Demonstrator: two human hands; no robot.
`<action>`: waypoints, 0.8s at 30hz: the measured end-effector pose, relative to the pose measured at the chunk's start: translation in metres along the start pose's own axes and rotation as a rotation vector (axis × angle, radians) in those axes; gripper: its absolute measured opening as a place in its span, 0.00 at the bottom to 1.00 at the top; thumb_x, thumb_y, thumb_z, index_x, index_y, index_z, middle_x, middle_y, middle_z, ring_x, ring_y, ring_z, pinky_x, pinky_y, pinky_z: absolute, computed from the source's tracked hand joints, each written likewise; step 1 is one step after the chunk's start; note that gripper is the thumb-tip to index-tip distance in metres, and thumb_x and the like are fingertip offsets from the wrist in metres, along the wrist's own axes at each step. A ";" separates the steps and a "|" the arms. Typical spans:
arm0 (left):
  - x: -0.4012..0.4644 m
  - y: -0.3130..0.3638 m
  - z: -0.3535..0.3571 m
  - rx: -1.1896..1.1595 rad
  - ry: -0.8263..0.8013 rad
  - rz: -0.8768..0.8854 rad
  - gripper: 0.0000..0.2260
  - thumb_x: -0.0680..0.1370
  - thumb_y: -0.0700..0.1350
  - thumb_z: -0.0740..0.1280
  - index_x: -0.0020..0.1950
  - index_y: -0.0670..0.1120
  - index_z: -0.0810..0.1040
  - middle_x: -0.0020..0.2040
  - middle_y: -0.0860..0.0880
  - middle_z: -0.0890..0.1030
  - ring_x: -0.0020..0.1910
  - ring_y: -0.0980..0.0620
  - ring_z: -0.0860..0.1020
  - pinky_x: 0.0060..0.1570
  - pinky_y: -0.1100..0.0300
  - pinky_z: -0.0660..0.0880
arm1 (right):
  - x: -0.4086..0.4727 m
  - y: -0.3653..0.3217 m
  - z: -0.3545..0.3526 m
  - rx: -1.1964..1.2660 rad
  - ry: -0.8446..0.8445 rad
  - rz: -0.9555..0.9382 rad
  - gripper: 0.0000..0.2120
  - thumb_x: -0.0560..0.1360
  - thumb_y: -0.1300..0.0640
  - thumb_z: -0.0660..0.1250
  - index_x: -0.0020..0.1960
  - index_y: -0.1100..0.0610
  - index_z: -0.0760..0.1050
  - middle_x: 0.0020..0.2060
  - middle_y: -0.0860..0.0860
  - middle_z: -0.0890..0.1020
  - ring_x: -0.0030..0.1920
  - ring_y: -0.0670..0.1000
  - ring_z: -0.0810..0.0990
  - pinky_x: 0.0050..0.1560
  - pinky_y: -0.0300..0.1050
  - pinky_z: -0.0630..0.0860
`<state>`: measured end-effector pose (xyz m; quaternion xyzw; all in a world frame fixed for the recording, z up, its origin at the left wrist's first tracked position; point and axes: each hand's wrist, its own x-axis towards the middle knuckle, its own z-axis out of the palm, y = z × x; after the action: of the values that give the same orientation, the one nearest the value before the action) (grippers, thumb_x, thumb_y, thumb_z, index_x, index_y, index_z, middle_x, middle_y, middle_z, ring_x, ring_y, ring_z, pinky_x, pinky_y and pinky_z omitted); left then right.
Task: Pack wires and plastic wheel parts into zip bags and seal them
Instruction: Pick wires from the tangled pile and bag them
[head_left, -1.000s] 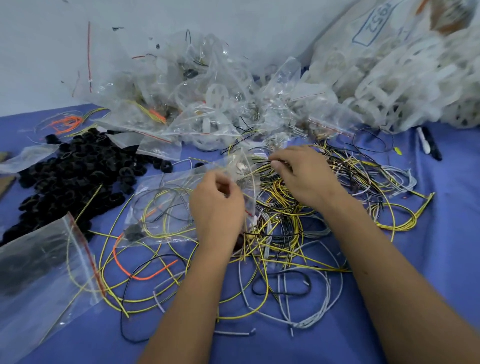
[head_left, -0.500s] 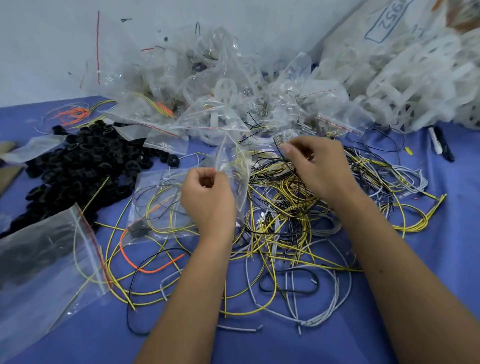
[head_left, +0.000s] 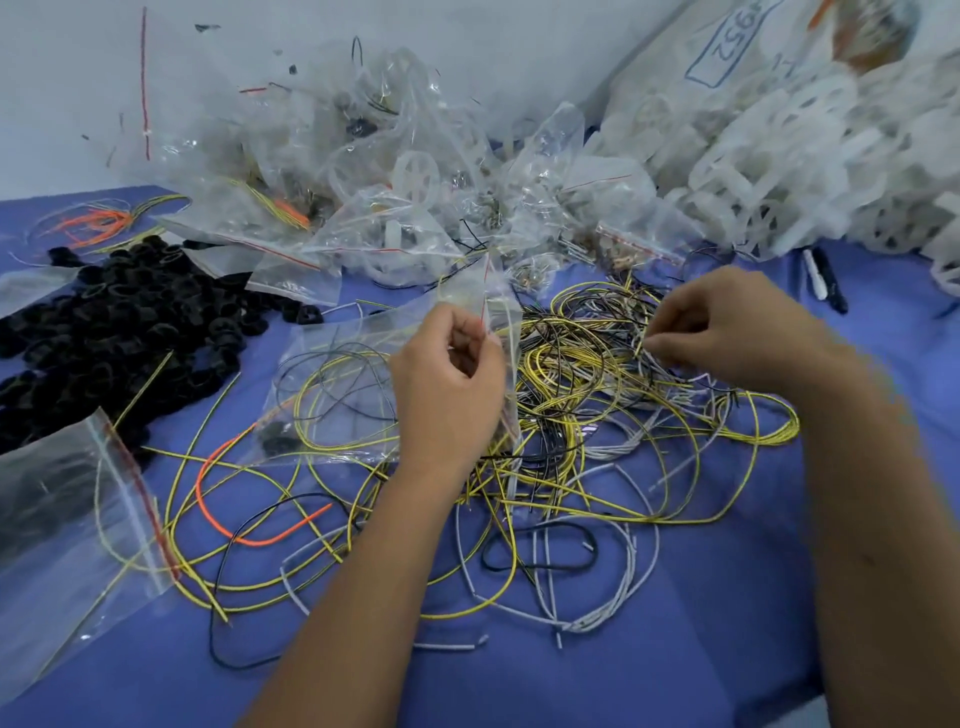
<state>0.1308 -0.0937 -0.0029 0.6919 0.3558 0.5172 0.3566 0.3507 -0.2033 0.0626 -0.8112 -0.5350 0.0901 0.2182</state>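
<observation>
Clear plastic is what my left hand (head_left: 447, 384) has: its grip is a pinch on the mouth of a zip bag (head_left: 353, 384), close to the red seal line, with the bag's body trailing away to the left across the blue bench (head_left: 727, 623). A few yellow and dark wires and a small black part already lie inside it. The bag's long axis runs roughly left to right, so its opening faces right, toward the tangle of wires (head_left: 597, 405) lying just beside it. My right hand (head_left: 727, 332) is on the far right part of that tangle, its grip narrow, fingertips curled down among the strands; motion blur keeps me from telling whether it has a wire pinched. I judge the right hand is the one to feed the next wire leftward into the opening. Black wheel parts (head_left: 119, 338) sit well to the left, nearer my left hand.
</observation>
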 end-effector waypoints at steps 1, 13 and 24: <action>0.000 0.000 0.001 -0.004 -0.007 0.001 0.08 0.76 0.38 0.70 0.41 0.48 0.76 0.36 0.53 0.78 0.31 0.59 0.74 0.33 0.63 0.73 | -0.003 0.002 -0.004 -0.040 -0.029 0.024 0.06 0.73 0.59 0.76 0.39 0.50 0.84 0.28 0.44 0.84 0.30 0.41 0.82 0.37 0.42 0.76; -0.007 0.006 0.009 0.004 -0.068 0.020 0.09 0.77 0.39 0.70 0.39 0.49 0.76 0.32 0.54 0.77 0.31 0.52 0.76 0.33 0.55 0.75 | -0.025 -0.014 -0.007 0.074 -0.319 -0.120 0.07 0.71 0.58 0.77 0.41 0.46 0.86 0.32 0.41 0.85 0.33 0.40 0.83 0.39 0.38 0.79; 0.000 -0.001 0.004 -0.048 0.032 -0.190 0.06 0.76 0.41 0.71 0.40 0.45 0.77 0.34 0.51 0.80 0.33 0.54 0.76 0.37 0.57 0.75 | -0.022 -0.049 0.028 -0.274 -0.507 -0.177 0.05 0.70 0.52 0.79 0.41 0.53 0.86 0.38 0.49 0.86 0.40 0.51 0.83 0.42 0.44 0.79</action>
<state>0.1341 -0.0936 -0.0044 0.6379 0.4130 0.5004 0.4148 0.2904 -0.2000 0.0583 -0.7351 -0.6480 0.1973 -0.0270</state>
